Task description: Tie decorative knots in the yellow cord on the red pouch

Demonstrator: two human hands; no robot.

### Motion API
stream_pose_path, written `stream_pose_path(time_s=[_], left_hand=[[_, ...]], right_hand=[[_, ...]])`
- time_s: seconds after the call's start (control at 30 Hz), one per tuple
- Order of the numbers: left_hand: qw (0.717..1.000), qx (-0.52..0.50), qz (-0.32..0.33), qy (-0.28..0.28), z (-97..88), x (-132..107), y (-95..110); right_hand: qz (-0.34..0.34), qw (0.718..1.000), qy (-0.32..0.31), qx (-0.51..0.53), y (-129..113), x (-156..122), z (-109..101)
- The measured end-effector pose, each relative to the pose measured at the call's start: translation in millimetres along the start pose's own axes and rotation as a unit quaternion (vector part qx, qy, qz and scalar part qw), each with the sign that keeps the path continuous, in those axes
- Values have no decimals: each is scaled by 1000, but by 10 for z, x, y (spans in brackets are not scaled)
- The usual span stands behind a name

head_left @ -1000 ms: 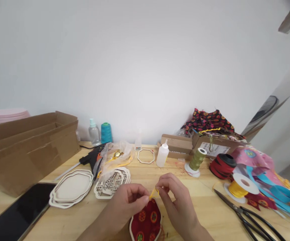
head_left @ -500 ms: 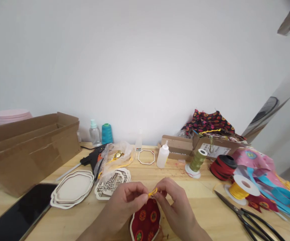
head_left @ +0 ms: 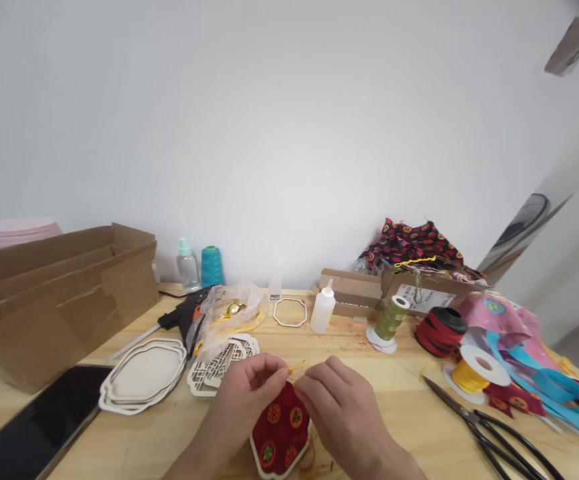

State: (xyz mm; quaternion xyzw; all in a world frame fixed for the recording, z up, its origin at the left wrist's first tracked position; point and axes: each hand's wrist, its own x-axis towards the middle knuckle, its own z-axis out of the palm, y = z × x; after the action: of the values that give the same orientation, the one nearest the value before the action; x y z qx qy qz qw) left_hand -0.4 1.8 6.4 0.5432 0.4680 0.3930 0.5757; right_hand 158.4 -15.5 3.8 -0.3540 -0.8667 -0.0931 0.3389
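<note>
A scalloped wooden frame filled with dark red patterned fabric [head_left: 282, 427] lies at the front middle, between my hands. From its top rises a bit of yellow cord [head_left: 297, 367]. My left hand [head_left: 254, 393] pinches this cord between thumb and forefinger at the frame's upper edge. My right hand [head_left: 342, 407] is closed, its bent fingers pressed together at the frame's upper right, by the cord; its fingertips are partly hidden, so what they grip does not show. A thin reddish thread [head_left: 310, 453] loops out at the frame's lower right.
Black scissors [head_left: 474, 420] and a yellow cord spool [head_left: 472, 373] lie at right. On the left are wooden plaques [head_left: 144, 373], lattice pieces [head_left: 219, 367], a phone [head_left: 44, 420], a glue gun [head_left: 184, 317] and a cardboard box [head_left: 69, 307]. A white squeeze bottle [head_left: 323, 310] stands behind my hands.
My right hand has turned over, knuckles now up, and its fingers have closed in toward the frame's top. Less yellow cord shows. The frame sits slightly further left in view.
</note>
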Motion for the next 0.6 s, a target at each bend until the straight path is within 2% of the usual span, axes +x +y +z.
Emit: stream_pose_path(time_s=[0.07, 0.17, 0.27, 0.37, 0.47, 0.6], left_hand=[[996, 79, 50, 3, -4, -10, -3], [973, 195, 122, 6, -4, -32, 13], [954, 250, 165, -7, -2, -52, 39], [947, 258, 191, -17, -9, -70, 53], [956, 216, 195, -18, -25, -77, 50], [973, 149, 176, -3, -46, -60, 24]], right_hand=[[-30, 998, -35, -33, -18, 13, -21], [-58, 994, -70, -58, -27, 95, -92], [-35, 997, -71, -17, 31, 223, -167], [35, 992, -61, 102, 139, 318, -202], [112, 966, -54, 226, 213, 320, -161], [180, 946, 0, 268, 179, 212, -15]])
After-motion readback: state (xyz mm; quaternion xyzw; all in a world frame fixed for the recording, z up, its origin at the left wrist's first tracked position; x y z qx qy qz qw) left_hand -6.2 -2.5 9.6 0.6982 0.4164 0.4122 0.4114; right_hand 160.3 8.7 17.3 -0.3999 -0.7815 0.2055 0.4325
